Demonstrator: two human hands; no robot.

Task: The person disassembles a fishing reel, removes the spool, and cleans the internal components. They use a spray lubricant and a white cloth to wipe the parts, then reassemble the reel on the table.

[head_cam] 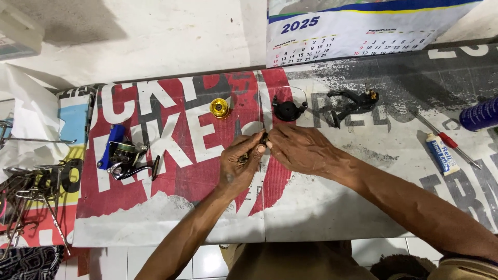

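Forearms come up from the near edge of the surface and meet a little left of its middle. Left hand is curled, fingers pressed together on a small dark metal part that lies half hidden in its grip. Right hand reaches in from the right, its fingertips pinching a small dark piece just where the two hands touch. That piece sits between the fingertips of both hands, at their far side, and both are equally close to it; its long axis cannot be made out (too small, and mostly covered by fingers).

Left of the hands, well apart, lies a fishing reel body with a blue handle, resting on its side on the red and white printed sheet that covers the surface. Further left, at the edge, a bundle of thin metal wire tools spreads out beside crumpled white paper.

Beyond the hands stand a gold spool cap to the left and a round black reel part almost straight ahead, near the right hand's knuckles. A black reel frame lies further right. Near the right edge are a red-handled screwdriver, a small white tube and a blue can. At the back, a wall calendar hangs down.
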